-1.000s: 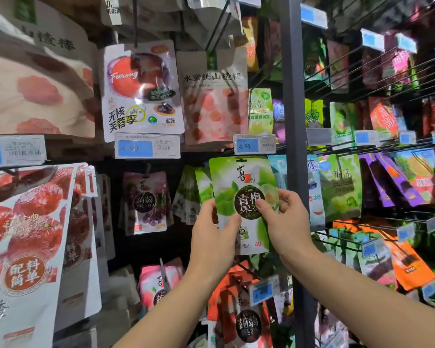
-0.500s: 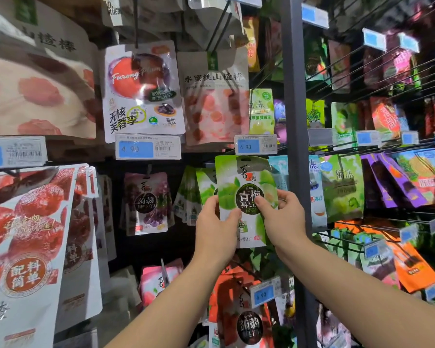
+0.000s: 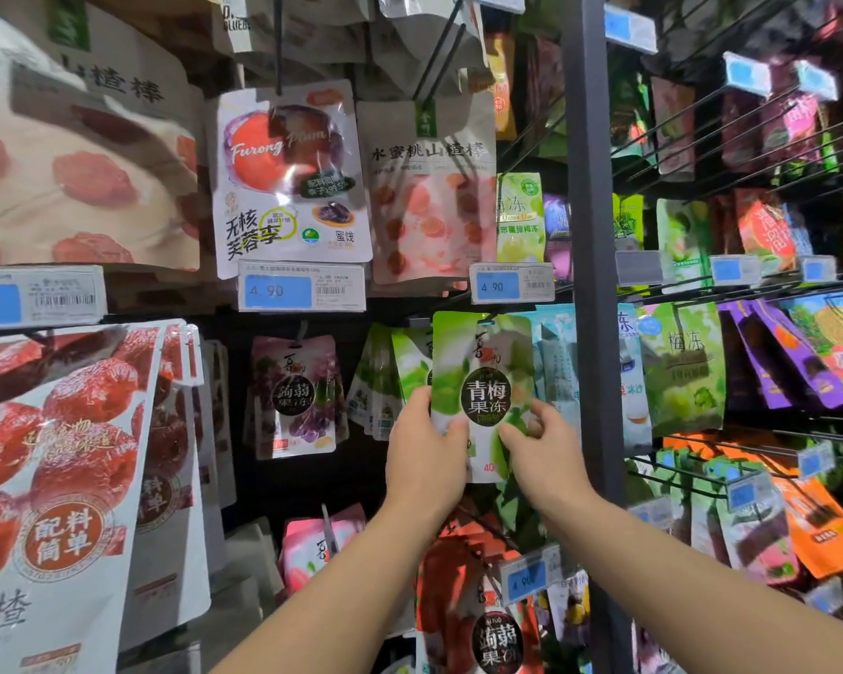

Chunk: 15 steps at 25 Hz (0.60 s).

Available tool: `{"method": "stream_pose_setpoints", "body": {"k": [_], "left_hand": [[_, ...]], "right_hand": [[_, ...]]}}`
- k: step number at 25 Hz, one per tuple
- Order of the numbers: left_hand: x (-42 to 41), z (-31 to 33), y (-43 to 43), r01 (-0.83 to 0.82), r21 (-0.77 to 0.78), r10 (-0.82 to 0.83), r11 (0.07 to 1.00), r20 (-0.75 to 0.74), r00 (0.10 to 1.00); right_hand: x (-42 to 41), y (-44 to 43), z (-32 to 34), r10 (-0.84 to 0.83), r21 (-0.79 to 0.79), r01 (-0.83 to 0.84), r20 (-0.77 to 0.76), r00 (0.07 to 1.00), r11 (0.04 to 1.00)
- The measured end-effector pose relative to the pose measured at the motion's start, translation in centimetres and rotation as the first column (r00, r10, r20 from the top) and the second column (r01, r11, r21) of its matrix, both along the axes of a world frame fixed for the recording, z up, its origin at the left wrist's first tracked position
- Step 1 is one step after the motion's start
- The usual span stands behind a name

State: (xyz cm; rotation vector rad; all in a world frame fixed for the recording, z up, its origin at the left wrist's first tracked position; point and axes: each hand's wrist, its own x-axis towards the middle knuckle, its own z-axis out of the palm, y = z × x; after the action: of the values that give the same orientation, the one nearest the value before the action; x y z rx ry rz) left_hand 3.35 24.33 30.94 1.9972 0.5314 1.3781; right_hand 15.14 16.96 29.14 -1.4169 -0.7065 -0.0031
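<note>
Both forearms reach up and forward, with the left hand (image 3: pixel 424 454) and right hand (image 3: pixel 548 462) raised side by side. Their fingers pinch the lower half of the green pouch (image 3: pixel 483 352), thumbs on its front. The pouch is upright just under a price tag (image 3: pixel 512 283), beside the rack's dark post (image 3: pixel 590 333).

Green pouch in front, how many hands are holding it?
2. The left hand grips the green pouch at its lower left edge; the right hand holds its lower right side. No other hand shows.
</note>
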Motion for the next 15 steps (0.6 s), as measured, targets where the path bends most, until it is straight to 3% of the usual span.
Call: {"method": "stream_pose_setpoints", "body": {"k": [5, 11, 15], "left_hand": [[1.2, 0.5, 2.8, -0.200, 0.016, 0.199, 0.980, -0.210, 0.957], [3.6, 0.1, 5.8, -0.185, -0.109, 0.154, 0.977, -0.241, 0.958], [4.3, 0.8, 7.2, -0.260, -0.188, 0.195, 0.947, -0.306, 0.932]], "right_hand": [[1.7, 3.7, 1.1, -0.065, -0.064, 0.060, -0.077, 0.995, 0.996], [3.9, 7.8, 1.2, -0.082, -0.147, 0.070, -0.077, 0.994, 0.987], [4.1, 9.8, 0.6, -0.043, -0.161, 0.035, -0.047, 0.998, 0.986]]}}
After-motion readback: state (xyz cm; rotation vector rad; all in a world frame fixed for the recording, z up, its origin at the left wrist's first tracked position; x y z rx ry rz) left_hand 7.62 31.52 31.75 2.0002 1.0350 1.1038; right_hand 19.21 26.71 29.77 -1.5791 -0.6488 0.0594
